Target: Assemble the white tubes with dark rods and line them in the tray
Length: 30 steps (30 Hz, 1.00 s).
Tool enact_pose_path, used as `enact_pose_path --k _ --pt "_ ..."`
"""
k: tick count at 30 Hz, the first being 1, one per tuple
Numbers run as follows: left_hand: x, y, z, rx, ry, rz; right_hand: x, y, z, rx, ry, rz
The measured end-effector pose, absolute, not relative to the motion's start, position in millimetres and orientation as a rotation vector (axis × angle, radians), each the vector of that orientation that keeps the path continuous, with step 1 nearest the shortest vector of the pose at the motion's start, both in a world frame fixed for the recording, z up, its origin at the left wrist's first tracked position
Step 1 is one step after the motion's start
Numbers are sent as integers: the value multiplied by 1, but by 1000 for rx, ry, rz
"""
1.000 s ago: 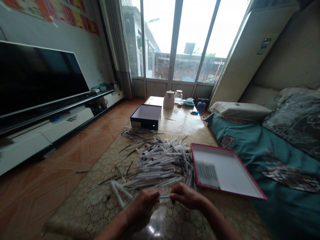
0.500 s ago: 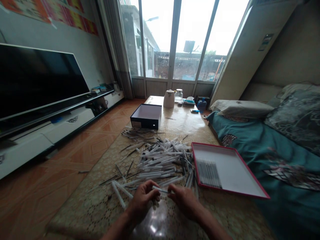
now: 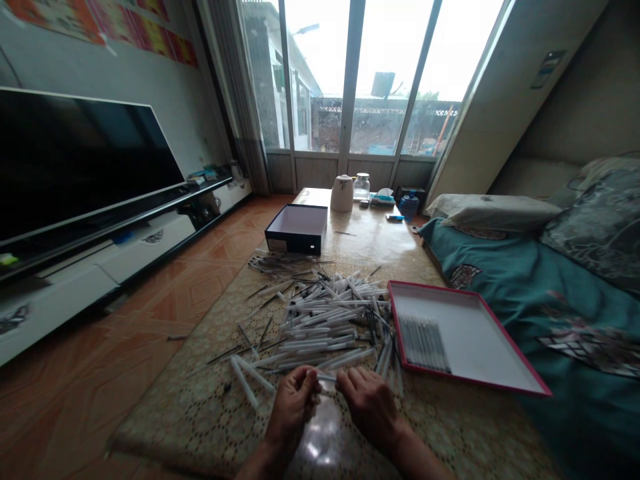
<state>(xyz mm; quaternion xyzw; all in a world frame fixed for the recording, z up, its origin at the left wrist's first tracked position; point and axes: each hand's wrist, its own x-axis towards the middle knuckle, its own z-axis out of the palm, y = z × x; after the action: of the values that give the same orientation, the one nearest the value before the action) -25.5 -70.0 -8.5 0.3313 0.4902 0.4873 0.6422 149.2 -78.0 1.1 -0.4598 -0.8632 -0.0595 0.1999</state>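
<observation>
No lettering or numbers can be read.

Over the near end of the tabletop, the left grip and right grip — bare hands, close together — hold a thin pale tube between them, one at each end. Just beyond sprawls a messy heap of white tubes, with thin dark sticks scattered beside it. Over to the right, a red-rimmed tray has a neat row of slim grey rods at its left side. Farther off stand a dark box, a pale kettle and a glass jar — the window bright behind them.
</observation>
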Motion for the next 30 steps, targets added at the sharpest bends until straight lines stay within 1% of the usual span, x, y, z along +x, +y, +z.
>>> enact_pose_path --k 4,8,11,13,15,17,20,22,24,25,30 --pt "-24 -70 -16 765 1082 1172 145 -79 8 -1412 -2373 114" --pt "-22 -69 -12 755 1069 1203 143 -76 12 -1568 -2238 547" --pt "-20 -68 -6 788 1082 1173 145 -71 13 -1525 -2118 883" --pt "-18 -66 -1 805 1094 1122 152 -67 15 -1491 -2064 976" --pt "-18 -64 3 840 1127 1102 166 -60 21 -1530 -1987 921" --pt "-19 -63 4 909 1203 1135 193 -50 28 -1658 -1854 768" --pt "-21 -63 0 1018 1297 1203 251 -32 33 -2021 -1591 463" --pt "-22 -65 -4 1059 1298 1214 292 -22 31 -2281 -1427 324" --pt "-21 -65 -8 1069 1286 1214 326 -16 25 -2522 -1255 260" --pt "-21 -65 -9 1067 1282 1215 338 -14 21 -2573 -1202 248" --pt "-20 -64 -8 1049 1276 1258 360 -16 3 -2631 -1164 279"
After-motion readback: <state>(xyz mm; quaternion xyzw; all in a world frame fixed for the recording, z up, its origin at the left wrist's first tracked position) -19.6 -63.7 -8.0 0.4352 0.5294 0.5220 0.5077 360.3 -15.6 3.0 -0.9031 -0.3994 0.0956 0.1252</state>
